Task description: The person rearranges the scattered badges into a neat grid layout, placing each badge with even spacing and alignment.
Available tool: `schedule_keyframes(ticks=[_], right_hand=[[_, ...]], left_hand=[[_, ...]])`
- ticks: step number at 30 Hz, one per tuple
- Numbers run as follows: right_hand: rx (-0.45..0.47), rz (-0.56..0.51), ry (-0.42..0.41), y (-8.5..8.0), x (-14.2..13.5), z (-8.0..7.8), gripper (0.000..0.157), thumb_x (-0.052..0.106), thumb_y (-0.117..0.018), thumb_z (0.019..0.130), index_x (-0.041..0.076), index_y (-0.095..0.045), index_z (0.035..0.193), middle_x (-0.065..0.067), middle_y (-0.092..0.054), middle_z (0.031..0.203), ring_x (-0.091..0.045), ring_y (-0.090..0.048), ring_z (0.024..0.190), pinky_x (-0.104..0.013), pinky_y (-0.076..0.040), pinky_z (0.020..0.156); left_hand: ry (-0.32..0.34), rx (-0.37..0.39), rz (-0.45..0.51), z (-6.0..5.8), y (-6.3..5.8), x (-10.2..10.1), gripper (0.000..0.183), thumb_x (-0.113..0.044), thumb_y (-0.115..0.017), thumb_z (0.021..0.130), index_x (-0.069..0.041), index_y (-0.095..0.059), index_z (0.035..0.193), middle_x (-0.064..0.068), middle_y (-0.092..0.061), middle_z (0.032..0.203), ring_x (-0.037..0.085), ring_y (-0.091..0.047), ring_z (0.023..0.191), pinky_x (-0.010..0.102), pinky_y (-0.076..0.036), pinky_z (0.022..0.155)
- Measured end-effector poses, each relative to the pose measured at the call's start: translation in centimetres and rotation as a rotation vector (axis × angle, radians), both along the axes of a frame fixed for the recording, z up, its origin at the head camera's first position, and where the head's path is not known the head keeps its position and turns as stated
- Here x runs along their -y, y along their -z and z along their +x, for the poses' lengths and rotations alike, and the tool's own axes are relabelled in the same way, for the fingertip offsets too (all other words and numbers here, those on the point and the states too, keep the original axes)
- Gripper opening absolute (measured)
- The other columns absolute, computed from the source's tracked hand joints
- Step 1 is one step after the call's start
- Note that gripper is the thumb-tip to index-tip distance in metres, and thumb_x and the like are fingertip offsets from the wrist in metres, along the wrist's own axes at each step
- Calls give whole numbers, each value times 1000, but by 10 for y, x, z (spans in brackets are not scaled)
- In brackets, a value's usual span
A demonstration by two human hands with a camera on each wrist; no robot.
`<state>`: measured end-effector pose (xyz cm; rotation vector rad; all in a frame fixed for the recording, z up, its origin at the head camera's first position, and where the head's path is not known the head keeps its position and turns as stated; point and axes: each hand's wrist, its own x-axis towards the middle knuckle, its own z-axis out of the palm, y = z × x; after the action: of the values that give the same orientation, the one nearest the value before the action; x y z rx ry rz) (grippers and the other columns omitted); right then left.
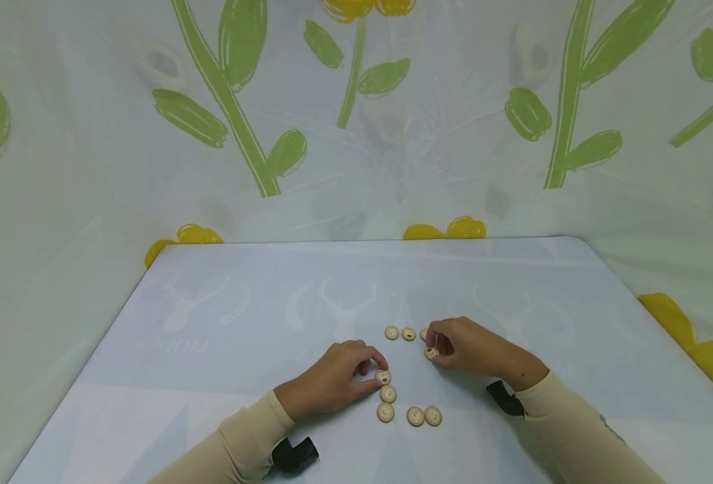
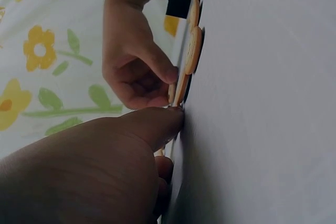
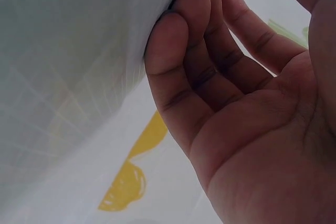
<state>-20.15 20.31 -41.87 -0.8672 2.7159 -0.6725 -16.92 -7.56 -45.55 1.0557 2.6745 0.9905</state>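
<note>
In the head view my left hand (image 1: 336,378) pinches a small round pale biscuit with a face on it (image 1: 383,377) between thumb and forefinger, close on the table. It tops a short column, with a second biscuit (image 1: 388,394) and a third biscuit (image 1: 385,412) below. My right hand (image 1: 471,346) pinches another biscuit (image 1: 432,353) by thumb and fingertips, just under a partly hidden biscuit (image 1: 424,334) at the end of the upper row. In the right wrist view, the curled fingers (image 3: 178,51) hide most of what they hold.
Two more biscuits, the left one (image 1: 391,333) and its neighbour (image 1: 408,334), lie in the upper row. Below are a biscuit (image 1: 415,416) and another biscuit (image 1: 433,416) side by side. The pale table (image 1: 259,282) meets a flower-printed curtain (image 1: 441,168) behind it.
</note>
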Motion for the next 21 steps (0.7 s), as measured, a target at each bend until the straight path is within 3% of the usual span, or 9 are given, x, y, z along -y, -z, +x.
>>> schedule_keyframes(ticks=[21], right_hand=[[11,6,12,0,1,-1,15,9,-76,86,14,-65,94,8,-54,72,-3,-48,66,-20,-45,59]], left_hand=[[-8,14,1,0,-1,0,18,-24,-75,91,-22,-70,108,-10,-51,81,2,-45,75,19,-39,69]])
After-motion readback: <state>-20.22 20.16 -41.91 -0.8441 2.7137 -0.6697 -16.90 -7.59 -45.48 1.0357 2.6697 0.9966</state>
